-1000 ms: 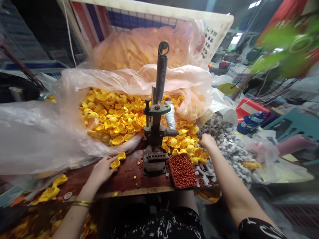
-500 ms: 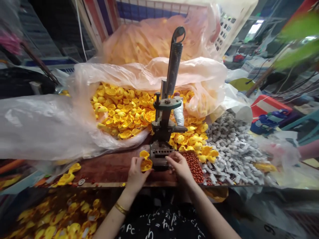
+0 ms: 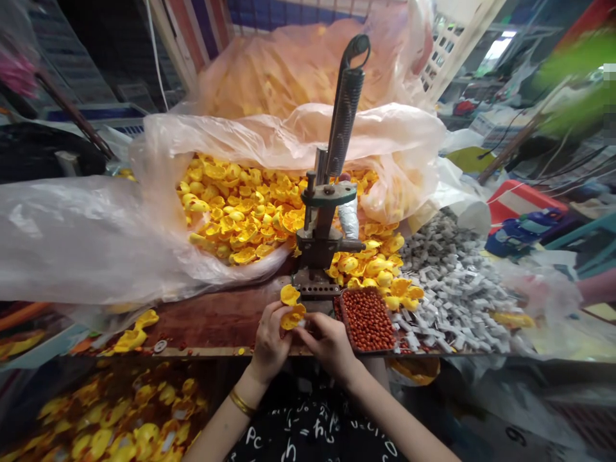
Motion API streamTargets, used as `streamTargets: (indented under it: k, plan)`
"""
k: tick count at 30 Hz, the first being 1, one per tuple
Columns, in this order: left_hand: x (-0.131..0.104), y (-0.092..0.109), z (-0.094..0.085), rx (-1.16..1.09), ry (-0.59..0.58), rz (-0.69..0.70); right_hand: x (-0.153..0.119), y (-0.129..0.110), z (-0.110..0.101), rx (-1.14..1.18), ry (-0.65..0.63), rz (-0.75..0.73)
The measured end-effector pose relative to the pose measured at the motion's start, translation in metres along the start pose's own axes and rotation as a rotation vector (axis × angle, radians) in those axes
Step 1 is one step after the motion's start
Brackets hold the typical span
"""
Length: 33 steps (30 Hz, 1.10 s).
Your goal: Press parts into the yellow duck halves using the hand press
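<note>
My left hand (image 3: 270,339) is closed around a yellow plastic toy shell (image 3: 291,317), which looks like half a duck with its hollow side up. My right hand (image 3: 331,341) meets it from the right, its thumb and fingers pinched at the shell's lower edge. A small pale bit shows at those fingertips, too little to make out. Just beyond both hands stands a hand press (image 3: 315,247) with a spring-wrapped lever and a drilled metal block at its base. Right of my right hand sits a tray of small reddish-brown beads (image 3: 368,319).
Yellow shells (image 3: 240,215) spill from a large plastic bag (image 3: 86,240) behind the press. Grey-white small parts with wires (image 3: 447,289) are heaped at the right. More yellow pieces (image 3: 135,417) lie below the table's front edge (image 3: 202,351). A blue object (image 3: 522,231) is farther right.
My left hand has lifted the shell slightly and turned it toward me. My right hand has drawn away from the press base, left and down, to the shell. The bead tray is now uncovered.
</note>
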State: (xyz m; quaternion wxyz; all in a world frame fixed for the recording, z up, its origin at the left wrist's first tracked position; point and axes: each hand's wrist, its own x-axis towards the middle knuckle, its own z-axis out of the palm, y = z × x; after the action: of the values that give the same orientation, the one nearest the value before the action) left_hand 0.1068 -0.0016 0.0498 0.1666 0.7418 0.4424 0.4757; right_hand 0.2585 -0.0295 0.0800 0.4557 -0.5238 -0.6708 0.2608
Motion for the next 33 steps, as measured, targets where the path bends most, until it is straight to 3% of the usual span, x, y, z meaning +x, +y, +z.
streamTargets:
  k: [2,5,8,10,12,14,17,20,23,27,30,33]
  plan:
    - [-0.001,-0.001,0.003,-0.020,-0.003,0.021,0.004,-0.003,0.000,-0.200,-0.094,-0.095]
    - [-0.004,-0.003,0.007,-0.024,-0.030,0.062,0.012,-0.017,-0.001,-0.386,-0.259,-0.045]
    - [-0.006,-0.005,0.004,-0.034,-0.078,0.072,0.019,-0.030,-0.010,-0.239,-0.408,0.046]
    - [-0.005,-0.006,0.000,-0.044,-0.107,0.026,0.022,-0.027,-0.024,-0.105,-0.417,0.066]
    - [-0.002,-0.008,-0.004,-0.052,-0.084,-0.068,0.024,-0.011,-0.043,-0.221,-0.302,0.139]
    - [0.001,-0.010,-0.005,-0.102,-0.011,-0.207,0.026,0.014,-0.063,-0.529,-0.221,0.283]
    - [0.008,-0.011,0.000,-0.352,0.035,-0.465,0.027,0.050,-0.083,-0.781,-0.310,0.400]
    - [0.014,-0.005,0.005,-0.689,0.042,-0.749,0.026,0.062,-0.088,-0.754,-0.291,0.394]
    - [0.021,0.006,0.008,-0.909,0.091,-0.950,0.026,0.050,-0.079,-0.449,-0.149,0.351]
    - [0.026,0.022,0.009,-1.043,0.069,-1.020,0.024,0.025,-0.043,0.142,-0.083,0.163]
    - [0.028,0.029,0.009,-1.088,0.053,-0.985,0.023,0.017,-0.018,0.217,-0.024,0.074]
    - [0.029,0.031,0.009,-1.109,0.054,-0.972,0.022,0.018,-0.008,0.206,0.011,0.045]
